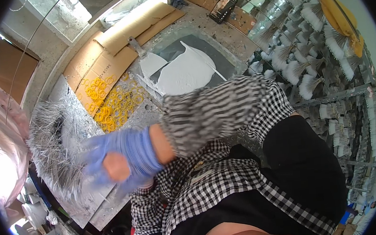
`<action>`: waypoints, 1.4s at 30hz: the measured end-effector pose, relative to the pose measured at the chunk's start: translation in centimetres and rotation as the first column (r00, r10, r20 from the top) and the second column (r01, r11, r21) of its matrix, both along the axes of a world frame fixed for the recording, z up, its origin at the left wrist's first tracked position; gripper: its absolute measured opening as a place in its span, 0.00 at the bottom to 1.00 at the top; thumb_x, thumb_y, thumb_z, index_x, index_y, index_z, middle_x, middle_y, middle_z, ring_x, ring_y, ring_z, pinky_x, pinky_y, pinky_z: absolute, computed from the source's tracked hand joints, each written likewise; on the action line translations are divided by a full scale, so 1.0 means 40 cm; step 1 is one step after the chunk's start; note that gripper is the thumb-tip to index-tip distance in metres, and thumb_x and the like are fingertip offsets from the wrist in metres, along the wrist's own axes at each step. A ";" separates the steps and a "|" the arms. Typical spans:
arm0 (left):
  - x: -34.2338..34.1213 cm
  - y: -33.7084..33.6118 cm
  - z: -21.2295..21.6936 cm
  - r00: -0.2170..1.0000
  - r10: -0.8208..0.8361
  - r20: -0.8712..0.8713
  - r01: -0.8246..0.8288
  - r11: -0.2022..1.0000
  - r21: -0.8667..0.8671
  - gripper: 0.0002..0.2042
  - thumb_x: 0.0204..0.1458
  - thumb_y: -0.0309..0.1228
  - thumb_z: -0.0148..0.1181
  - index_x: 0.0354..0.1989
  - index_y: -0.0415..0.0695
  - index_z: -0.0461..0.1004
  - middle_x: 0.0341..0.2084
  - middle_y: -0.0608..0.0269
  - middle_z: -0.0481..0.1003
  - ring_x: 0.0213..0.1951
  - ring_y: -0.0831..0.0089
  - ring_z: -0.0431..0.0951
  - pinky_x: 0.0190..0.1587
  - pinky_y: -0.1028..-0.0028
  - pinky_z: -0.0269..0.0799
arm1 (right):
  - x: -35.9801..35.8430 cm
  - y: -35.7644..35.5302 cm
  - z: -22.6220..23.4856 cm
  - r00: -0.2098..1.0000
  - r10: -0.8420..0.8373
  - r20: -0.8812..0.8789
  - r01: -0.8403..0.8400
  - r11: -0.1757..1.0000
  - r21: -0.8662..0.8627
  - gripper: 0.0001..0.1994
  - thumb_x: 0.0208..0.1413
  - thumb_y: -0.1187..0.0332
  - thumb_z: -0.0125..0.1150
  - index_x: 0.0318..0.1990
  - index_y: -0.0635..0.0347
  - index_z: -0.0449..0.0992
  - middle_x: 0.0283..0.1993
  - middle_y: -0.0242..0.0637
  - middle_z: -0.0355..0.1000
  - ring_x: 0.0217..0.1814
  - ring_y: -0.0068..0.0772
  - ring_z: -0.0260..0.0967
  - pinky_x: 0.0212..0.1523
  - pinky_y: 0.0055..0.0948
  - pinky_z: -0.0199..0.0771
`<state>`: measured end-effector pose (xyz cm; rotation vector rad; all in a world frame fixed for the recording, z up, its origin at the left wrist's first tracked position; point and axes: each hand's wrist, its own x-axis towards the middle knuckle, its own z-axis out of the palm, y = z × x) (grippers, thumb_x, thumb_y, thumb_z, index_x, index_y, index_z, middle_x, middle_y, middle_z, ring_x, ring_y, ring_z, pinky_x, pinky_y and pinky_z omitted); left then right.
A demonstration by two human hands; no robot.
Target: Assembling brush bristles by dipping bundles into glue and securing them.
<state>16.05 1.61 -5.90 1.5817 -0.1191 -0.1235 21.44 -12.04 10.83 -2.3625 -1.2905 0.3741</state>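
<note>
Hovering near bench edge, gloved hand (blurred), grip unclear; thin rods just beside.

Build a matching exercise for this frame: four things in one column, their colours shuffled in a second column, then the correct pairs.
Things:
1. rubber bands
2. glove
3. sleeve
4. paste on the slab

Colours:
A. blue
B. white
C. yellow
D. black-and-white check

Pairs: 1-C, 2-A, 3-D, 4-B
</note>
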 end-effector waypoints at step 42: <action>-0.148 0.085 -0.045 0.899 -0.436 -0.034 0.423 0.848 0.318 0.15 0.60 0.32 0.62 0.51 0.38 0.75 0.48 0.58 0.79 0.52 0.65 0.78 0.58 0.66 0.72 | -0.228 -0.086 -0.483 0.908 -0.379 -0.179 0.418 0.778 0.469 0.41 0.45 0.50 0.71 0.68 0.51 0.65 0.59 0.50 0.72 0.59 0.51 0.71 0.62 0.46 0.68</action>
